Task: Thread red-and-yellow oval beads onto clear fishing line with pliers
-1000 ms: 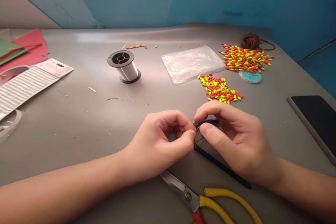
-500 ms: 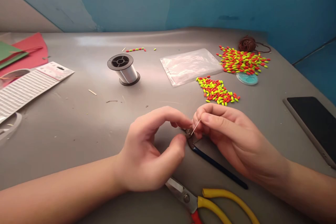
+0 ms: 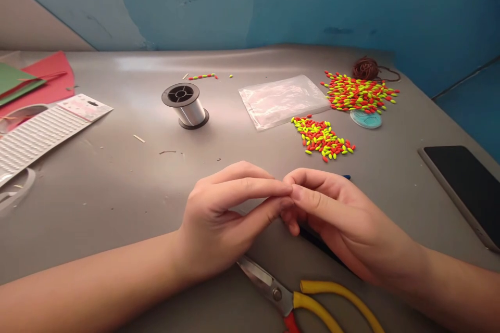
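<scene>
In the head view my left hand (image 3: 226, 218) and my right hand (image 3: 339, 213) meet at their fingertips. The left thumb and fingers are pinched together; anything between them is hidden. My right thumb presses on its index finger, where a thin needle-like piece showed a moment earlier; the fingers now cover it. Beneath the right hand lies a dark-handled tool, its handle (image 3: 318, 244) partly covered and its jaws hidden. Scissors (image 3: 273, 291) with yellow and red grips rest just below my left hand. Red and yellow-green beads (image 3: 322, 138) form a small pile beyond my fingers.
Behind are a spool of clear line (image 3: 185, 106), a plastic bag (image 3: 283, 101), a larger bead pile (image 3: 359, 91), a turquoise disc (image 3: 366, 119) and brown cord (image 3: 365, 67). A phone (image 3: 464, 187) lies right; a white card (image 3: 50, 135) and coloured sheets (image 3: 50, 78) lie left.
My left fingers have closed from a wide curve and come against the right fingertips. The right hand has shifted down slightly, and the needle-like piece and tool's jaws have gone out of sight.
</scene>
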Tool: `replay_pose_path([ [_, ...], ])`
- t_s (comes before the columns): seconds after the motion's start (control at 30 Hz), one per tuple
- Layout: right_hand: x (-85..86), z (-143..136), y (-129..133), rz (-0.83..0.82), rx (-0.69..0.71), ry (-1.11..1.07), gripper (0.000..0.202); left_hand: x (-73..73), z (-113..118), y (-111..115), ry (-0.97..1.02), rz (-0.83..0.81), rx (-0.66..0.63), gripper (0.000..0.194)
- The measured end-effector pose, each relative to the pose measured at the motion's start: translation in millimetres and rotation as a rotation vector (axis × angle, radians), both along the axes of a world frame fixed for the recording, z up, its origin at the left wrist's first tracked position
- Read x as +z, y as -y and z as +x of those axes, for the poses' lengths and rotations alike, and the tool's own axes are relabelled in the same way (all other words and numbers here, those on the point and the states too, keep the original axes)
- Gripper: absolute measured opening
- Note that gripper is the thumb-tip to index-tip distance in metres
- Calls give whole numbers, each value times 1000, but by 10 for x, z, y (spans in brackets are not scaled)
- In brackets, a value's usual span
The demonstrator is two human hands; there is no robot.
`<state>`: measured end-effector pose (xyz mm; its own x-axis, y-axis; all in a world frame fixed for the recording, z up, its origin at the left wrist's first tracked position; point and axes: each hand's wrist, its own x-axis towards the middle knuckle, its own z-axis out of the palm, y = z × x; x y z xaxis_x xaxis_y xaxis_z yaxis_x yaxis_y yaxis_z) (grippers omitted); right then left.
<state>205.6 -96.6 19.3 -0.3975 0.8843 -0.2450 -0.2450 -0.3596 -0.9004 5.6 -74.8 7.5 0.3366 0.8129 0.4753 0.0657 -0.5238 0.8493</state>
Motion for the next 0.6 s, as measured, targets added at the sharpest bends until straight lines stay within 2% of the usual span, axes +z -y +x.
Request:
replay_pose_path([
  [0.13, -9, 7, -5, 33, -25, 50, 20, 6, 3, -2, 1, -12, 11, 27],
  [0.2, 2, 12, -2, 114, -134, 183, 16, 10, 3, -1, -5, -36, 27, 24],
  [0.27, 23, 21, 6, 290, -301, 385, 10, 12, 3, 1, -30, -51, 43, 23],
  [0.33, 50, 30, 13, 553, -394, 566, 9, 16, 4, 4, -58, -44, 44, 21],
  [0.4, 71, 32, 19, 813, -341, 658, 14, 21, 6, 3, -80, -25, 28, 19],
  [0.47, 78, 27, 20, 984, -245, 675, 20, 26, 9, 0, -102, -3, 12, 18],
  [0.6, 66, 23, 18, 1103, -197, 691, 25, 24, 13, -8, -140, 52, -1, 20],
])
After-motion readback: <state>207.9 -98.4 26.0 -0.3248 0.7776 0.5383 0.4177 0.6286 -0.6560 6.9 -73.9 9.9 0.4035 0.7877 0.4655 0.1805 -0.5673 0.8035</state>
